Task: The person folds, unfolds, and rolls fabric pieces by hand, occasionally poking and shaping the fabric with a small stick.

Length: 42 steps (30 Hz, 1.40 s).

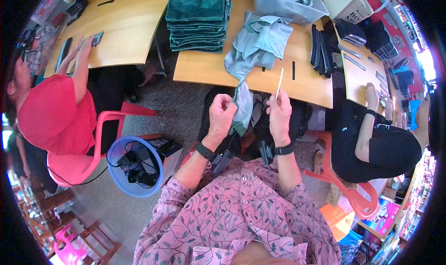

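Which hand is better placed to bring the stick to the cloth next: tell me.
Probably the right hand: it holds the stick, much of its length exposed, just beside the cloth. The left hand is occupied holding that cloth.

Lighting: bright over the middle table [200, 69], with a pale sheen on its top. Glare: burnt-out white patches along the right edge; smaller bright spots, far left. Shadow: deep beneath the middle table. Sharpness: left hand [222, 114], right hand [279, 114] and cloth [269, 41] fairly clear; shelves [415, 218] at lower right smeared, detail lost. Distortion: strong fisheye; left table [125, 28] bowed; black corners; blue-purple fringing at the rim.
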Motion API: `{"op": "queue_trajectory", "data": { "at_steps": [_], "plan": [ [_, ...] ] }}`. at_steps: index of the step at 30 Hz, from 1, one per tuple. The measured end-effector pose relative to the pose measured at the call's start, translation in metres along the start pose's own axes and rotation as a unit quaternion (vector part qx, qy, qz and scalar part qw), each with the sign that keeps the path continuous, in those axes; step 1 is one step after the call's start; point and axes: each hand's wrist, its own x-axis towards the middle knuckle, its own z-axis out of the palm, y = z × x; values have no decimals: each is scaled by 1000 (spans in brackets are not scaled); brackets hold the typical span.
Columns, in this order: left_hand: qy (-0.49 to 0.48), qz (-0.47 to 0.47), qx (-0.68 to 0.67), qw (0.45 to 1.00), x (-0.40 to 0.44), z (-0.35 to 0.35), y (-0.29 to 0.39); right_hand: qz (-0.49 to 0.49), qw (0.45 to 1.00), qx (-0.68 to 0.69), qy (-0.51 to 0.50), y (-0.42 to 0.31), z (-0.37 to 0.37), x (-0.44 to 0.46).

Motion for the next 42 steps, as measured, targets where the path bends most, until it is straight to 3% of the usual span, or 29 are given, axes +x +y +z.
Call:
{"op": "queue_trajectory", "data": {
  "at_steps": [5,8,11,13,17,19,22,25,26,29,32,34,39,42],
  "plan": [
    [-25,-20,24,999,-1,5,0,-22,997,-73,25,17,0,46],
    [-44,-34,55,997,-2,2,-5,-7,990,-140,-31,18,-2,67],
    [-60,-55,68,994,-2,-1,-8,-71,969,-235,-28,35,-1,84],
    [-61,-56,67,994,-2,-3,-9,-145,961,-228,57,24,12,78],
    [-60,-25,86,994,1,-5,-3,-178,960,-212,34,11,20,72],
    [-61,-37,79,994,1,-7,-3,-263,922,-284,23,17,19,71],
    [-68,-27,80,994,4,-8,0,-304,898,-317,34,9,16,59],
    [-57,-18,12,998,3,-6,8,-296,909,-291,27,-4,11,38],
    [-62,-32,-29,997,4,-7,8,-241,932,-269,13,-14,11,24],
    [-56,-52,-98,992,5,-4,10,-256,940,-222,-36,-13,9,-4],
    [-62,-96,-154,981,3,-4,11,-76,991,-51,-100,-5,18,-25],
    [-75,-97,-151,981,2,-4,8,56,987,41,-142,-5,18,-29],
    [-101,-75,-14,992,6,-7,3,7,992,25,-121,-1,20,-23],
    [-117,-84,64,988,1,-3,13,-75,991,23,-109,1,23,-23]
  ]
}}
